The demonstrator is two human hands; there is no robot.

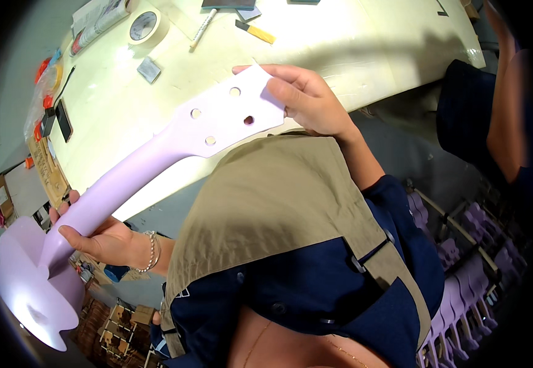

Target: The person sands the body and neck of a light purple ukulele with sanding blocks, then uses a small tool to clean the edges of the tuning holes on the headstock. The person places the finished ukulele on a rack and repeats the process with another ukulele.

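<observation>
A glossy lilac ukulele (122,175) without strings lies slantwise across both my hands, its body at the lower left and its headstock at the upper right. Several round holes pierce the flat headstock; one of them looks dark. My left hand (110,242) is wrapped round the neck close to the body, palm beneath and thumb on the near side. At the other end my right hand (309,98) pinches the headstock's tip, thumb on top and fingers behind. The headstock is above the table's near edge. Part of the body runs out of the picture's rim.
On the pale table (364,55) are a masking tape roll (144,26), a grey pad (149,70), a marker (203,29) and a yellow-handled cutter (256,32). Another person's arm (504,116) is at the right. Racked lilac instruments (466,300) hang lower right.
</observation>
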